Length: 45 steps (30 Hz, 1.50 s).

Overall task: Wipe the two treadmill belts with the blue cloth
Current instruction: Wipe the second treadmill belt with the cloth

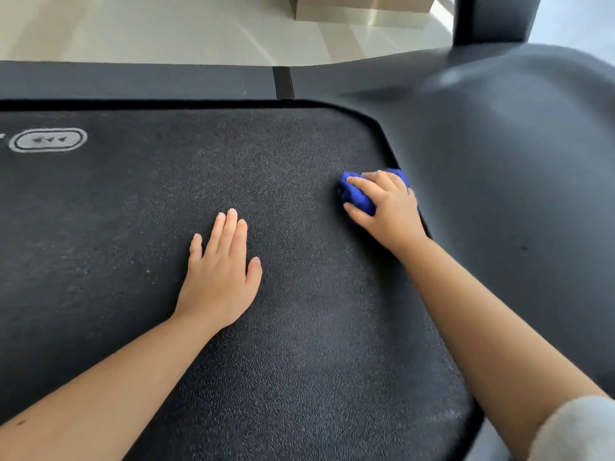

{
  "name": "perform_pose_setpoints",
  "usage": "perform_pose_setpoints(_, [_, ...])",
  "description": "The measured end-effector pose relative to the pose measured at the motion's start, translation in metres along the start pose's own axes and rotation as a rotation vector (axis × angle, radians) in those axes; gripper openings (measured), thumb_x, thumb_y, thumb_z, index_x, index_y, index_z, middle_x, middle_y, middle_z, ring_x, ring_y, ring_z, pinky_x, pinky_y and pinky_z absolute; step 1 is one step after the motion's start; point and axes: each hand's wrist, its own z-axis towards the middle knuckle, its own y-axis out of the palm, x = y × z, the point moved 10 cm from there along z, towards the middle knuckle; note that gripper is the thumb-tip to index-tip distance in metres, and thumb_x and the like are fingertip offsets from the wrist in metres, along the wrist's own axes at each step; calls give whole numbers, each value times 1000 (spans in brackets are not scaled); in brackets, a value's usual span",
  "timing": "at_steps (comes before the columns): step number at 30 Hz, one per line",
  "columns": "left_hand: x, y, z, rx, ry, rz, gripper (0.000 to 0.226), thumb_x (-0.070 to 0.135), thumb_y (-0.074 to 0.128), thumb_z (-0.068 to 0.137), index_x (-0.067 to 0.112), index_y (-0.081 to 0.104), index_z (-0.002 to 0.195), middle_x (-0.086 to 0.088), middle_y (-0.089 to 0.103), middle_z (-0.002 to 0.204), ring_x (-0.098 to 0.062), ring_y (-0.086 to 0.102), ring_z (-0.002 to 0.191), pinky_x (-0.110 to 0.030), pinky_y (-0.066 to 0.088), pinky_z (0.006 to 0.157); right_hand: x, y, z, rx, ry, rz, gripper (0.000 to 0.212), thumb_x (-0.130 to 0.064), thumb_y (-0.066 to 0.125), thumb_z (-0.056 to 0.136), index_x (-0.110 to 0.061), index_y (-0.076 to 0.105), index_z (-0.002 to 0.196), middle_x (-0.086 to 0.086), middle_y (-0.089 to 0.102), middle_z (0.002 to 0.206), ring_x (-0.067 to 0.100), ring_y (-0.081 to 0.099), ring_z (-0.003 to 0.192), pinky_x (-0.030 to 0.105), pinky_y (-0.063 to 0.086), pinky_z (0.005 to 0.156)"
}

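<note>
Nearest me, the left hand (219, 274) lay flat on the treadmill belt (299, 377), its fingers straight and close together, holding nothing. At about two o'clock from it, the right hand (387, 207) had its fingers curled tight over the blue cloth (357, 196), wadded against the belt's rounded edge beside the motor cover (515, 144). The cloth looked soft and light, apt to bunch; a wad gripped under the palm seemed the best hold. Beyond lay the pale floor (133, 28).
</note>
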Motion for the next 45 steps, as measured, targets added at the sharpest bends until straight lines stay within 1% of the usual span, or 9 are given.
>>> perform_pose_setpoints(3, [1,-2,-1,19,5,-28,62,34,28,96,7,9,148,-6,-4,157,-18,-6,144,-46,4,114,-17,-14,-57,58,-73,1,46,-46,53,77,-18,68,109,4,64,111,30,57,107,45,45,82])
perform_pose_setpoints(8, [2,-2,0,16,0,-19,63,34,28,96,6,8,148,-7,-4,157,-19,-7,144,-46,4,114,-31,-29,-125,39,-197,67,40,-45,57,79,-23,67,111,-1,64,115,25,56,113,44,44,88])
perform_pose_setpoints(14, [1,1,1,-13,-8,22,62,34,25,97,7,4,148,-7,-8,157,-19,-10,143,-46,3,114,-5,-10,-42,-13,-124,60,47,-50,52,79,-22,68,113,0,65,111,29,59,107,52,46,86])
perform_pose_setpoints(18, [0,2,1,-37,-6,13,61,34,24,98,8,2,148,-5,-10,157,-17,-12,143,-45,0,114,2,-7,-35,11,-59,44,52,-53,47,78,-24,66,116,-1,63,115,28,55,111,48,43,88])
perform_pose_setpoints(29, [0,2,-9,-39,62,-30,61,36,24,99,10,1,149,-4,-8,157,-16,-9,143,-41,-1,114,-50,-49,-210,112,-60,-2,37,-42,55,80,-27,65,112,3,65,113,27,57,108,45,47,81])
perform_pose_setpoints(32, [-7,6,-47,-51,130,-14,60,38,18,98,12,0,149,-1,-10,157,-14,-10,143,-40,0,114,-53,-47,-199,126,-41,-13,39,-43,54,79,-21,71,107,2,67,109,29,58,106,48,47,81])
perform_pose_setpoints(36, [-14,6,-92,-9,166,-14,73,45,2,86,9,13,148,-3,6,156,-16,3,143,-42,7,112,-63,-25,-143,86,-58,3,43,-47,50,78,-23,70,109,1,66,106,30,58,104,49,45,79])
perform_pose_setpoints(41, [-13,7,-93,1,202,-2,72,44,5,86,7,19,147,-6,11,156,-19,9,143,-45,12,112,-79,5,-73,46,24,-9,44,-45,55,77,-22,68,112,4,64,107,34,54,107,48,36,80])
perform_pose_setpoints(45, [-14,8,-94,9,210,8,70,42,10,88,4,25,145,-9,18,154,-24,16,142,-50,19,110,-105,-9,-132,96,-83,26,44,-48,52,77,-23,68,111,2,64,108,28,56,106,48,43,79])
